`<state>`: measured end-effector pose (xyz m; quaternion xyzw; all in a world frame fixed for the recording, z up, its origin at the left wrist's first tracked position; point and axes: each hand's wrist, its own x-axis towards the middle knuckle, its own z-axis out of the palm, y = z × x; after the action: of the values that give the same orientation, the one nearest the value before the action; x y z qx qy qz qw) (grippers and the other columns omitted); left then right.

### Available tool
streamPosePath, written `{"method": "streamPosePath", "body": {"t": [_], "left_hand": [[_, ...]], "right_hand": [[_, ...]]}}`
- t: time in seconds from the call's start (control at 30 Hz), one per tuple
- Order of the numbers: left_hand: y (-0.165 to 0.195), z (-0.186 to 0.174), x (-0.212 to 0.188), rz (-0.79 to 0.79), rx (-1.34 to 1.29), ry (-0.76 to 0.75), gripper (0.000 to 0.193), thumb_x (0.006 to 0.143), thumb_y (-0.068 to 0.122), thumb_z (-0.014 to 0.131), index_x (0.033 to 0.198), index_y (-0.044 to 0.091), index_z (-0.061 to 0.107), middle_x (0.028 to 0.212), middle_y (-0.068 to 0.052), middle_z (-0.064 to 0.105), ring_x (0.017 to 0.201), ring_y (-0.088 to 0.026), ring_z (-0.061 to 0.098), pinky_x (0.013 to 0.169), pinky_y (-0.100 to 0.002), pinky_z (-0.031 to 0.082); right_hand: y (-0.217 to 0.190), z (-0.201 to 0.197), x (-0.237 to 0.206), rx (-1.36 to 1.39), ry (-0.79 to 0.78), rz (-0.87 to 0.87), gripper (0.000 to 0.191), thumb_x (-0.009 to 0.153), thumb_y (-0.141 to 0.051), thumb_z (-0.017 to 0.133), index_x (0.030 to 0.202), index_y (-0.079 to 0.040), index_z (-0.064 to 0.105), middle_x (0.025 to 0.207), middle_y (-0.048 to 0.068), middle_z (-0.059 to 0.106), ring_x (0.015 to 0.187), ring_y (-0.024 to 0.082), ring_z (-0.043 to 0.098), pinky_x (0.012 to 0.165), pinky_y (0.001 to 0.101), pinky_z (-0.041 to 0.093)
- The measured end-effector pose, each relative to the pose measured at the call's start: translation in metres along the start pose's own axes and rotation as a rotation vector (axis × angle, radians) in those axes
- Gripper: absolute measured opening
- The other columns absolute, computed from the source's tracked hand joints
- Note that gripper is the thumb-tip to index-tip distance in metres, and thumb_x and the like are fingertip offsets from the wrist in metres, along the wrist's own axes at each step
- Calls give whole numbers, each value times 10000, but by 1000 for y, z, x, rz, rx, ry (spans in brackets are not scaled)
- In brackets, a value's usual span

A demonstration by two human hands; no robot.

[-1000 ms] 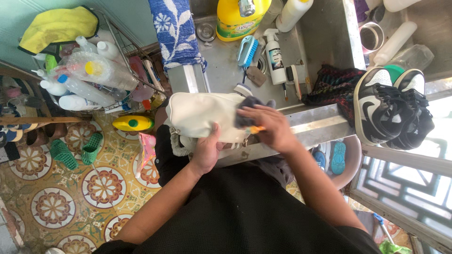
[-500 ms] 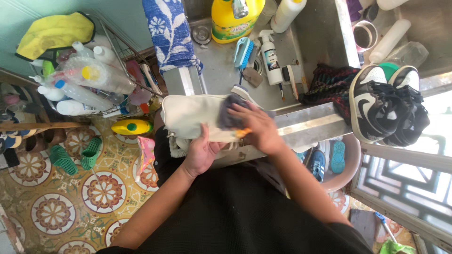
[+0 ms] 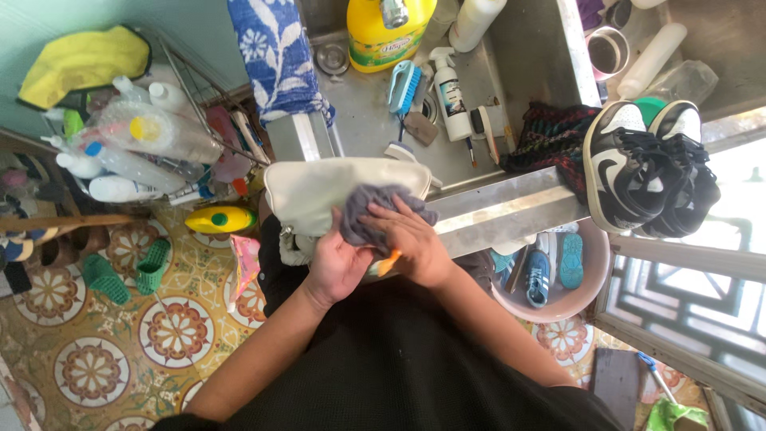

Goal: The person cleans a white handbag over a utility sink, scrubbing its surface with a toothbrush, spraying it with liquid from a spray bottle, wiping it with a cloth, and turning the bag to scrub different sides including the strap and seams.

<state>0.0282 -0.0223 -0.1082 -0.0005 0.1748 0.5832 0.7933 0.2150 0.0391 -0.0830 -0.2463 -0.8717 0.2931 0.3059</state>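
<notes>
Cream-coloured shoe (image 3: 335,191) lies at the middle of the frame, its long axis running left to right, just above both hands. Left hand (image 3: 335,267) is clamped on its lower edge from beneath; right hand (image 3: 411,239) presses a grey cloth (image 3: 371,209) flat against its right end, fingers closed on the cloth.

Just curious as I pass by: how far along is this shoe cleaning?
Midway, it seems. The left hand steadies a cream shoe while the right hand rubs it with a grey cloth. A black-and-white pair sits on the ledge, perhaps done. More shoes wait in the pink basin.
</notes>
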Motion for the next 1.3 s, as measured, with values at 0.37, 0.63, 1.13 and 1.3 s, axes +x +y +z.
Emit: {"method": "streamPosePath", "body": {"t": [0.37,0.63,1.13,1.3], "left_hand": [[6,19,-6,6,33,51,655,1084,508,288,1533,38,374,1547,-136,479,1454,-304,449,1262,-481,289],[15,14,-18,5,-15,-10,651,1154,515,286,1529,-5,395,1474,-161,558,1388,-309,517,1259,-516,330],[15,21,-22,639,1241,-357,684,984,438,754,1495,95,456,1435,-42,549,1349,-211,535,1154,-378,449],[23,40,-3,1126,2197,-253,670,961,570,636,1418,89,543,1414,-89,586,1313,-284,605,1141,-438,477]], "right_hand": [[28,-33,-44,158,295,361,348,973,-123,586,1285,30,608,1242,192,692,1207,411,620,1078,558,452],[41,-13,-35,255,146,-171,449,1188,-368,284,1259,8,519,1420,223,612,1443,358,554,1275,563,367],[-6,-1,44,894,904,236,259,1090,18,537,968,-115,351,811,-64,403,690,11,345,631,183,260],[-17,-2,59,841,833,231,263,1077,-27,579,942,-105,367,823,-74,383,720,12,332,647,189,265]]}}
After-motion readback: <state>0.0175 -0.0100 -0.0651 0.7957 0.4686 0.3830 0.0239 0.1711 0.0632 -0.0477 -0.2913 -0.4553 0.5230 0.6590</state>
